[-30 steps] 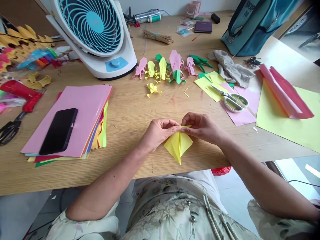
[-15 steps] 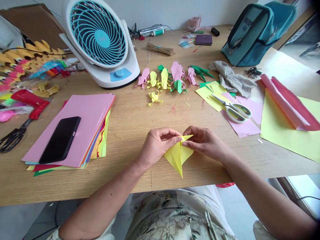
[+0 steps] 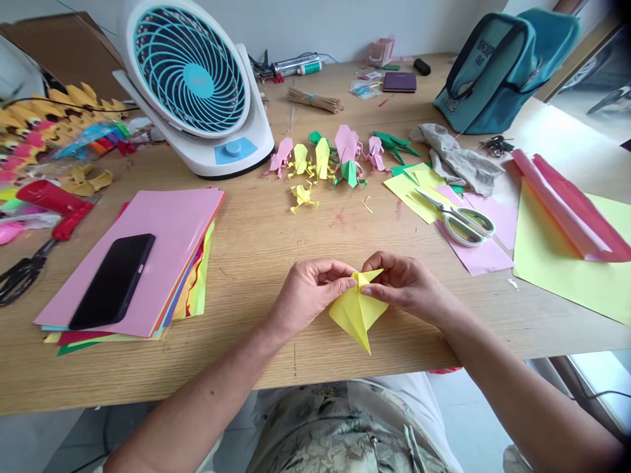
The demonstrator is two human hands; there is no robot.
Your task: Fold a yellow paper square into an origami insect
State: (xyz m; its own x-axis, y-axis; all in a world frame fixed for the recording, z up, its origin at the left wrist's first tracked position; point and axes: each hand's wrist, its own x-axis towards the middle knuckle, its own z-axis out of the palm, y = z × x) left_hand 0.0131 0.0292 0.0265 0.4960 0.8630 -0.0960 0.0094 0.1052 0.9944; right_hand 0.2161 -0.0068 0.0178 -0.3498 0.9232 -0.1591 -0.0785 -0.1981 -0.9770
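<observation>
Well, the big table has a fan at the back left and a paper pile in front of it. Near the front edge, the left hand and the right hand both pinch the folded yellow paper — one at each side of its top. It sits between them, about as close to each. Its long tip points to the front edge, a bit rightward. A small frog lies farther back — not touching.

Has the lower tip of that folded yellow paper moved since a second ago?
Yes, slightly rightward: the folded yellow paper has its lower tip farther right of the front yellow paper frog.
</observation>
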